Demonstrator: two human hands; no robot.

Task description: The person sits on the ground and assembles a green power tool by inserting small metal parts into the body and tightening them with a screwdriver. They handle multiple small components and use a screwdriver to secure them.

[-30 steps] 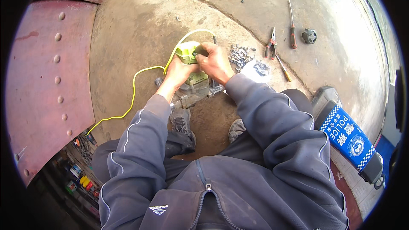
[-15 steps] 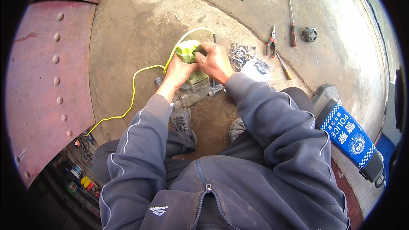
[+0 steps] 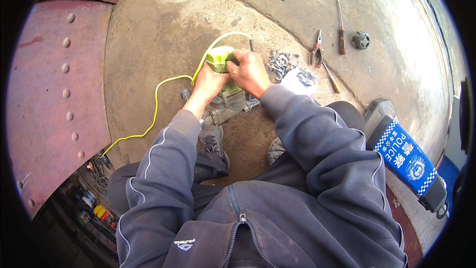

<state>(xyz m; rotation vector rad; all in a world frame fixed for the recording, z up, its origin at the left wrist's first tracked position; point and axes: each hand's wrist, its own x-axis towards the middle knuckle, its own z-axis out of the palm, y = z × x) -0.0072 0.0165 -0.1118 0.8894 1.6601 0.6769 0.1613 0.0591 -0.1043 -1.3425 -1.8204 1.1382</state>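
Note:
Between my feet stands a corded power tool with a lime-green top housing (image 3: 216,58) and a grey metal base (image 3: 225,112). My left hand (image 3: 209,84) is wrapped round the near left side of the green housing. Fingers bent and pressed together, my right hand (image 3: 250,73) works at the housing's right side. Whatever the right fingers pinch is hidden behind them. A yellow-green cord (image 3: 156,101) loops over the tool and runs off to the left.
Small metal parts (image 3: 281,63) lie right of the tool beside a clear plastic bag (image 3: 303,78). Farther right are pliers (image 3: 316,52), a long screwdriver (image 3: 342,39), a yellow-handled screwdriver (image 3: 331,78) and a round dark part (image 3: 361,40). A red riveted panel (image 3: 84,79) borders the left.
Both hands stay at the green housing. My right fingers have shifted slightly, and the small dark spot beside them is now covered.

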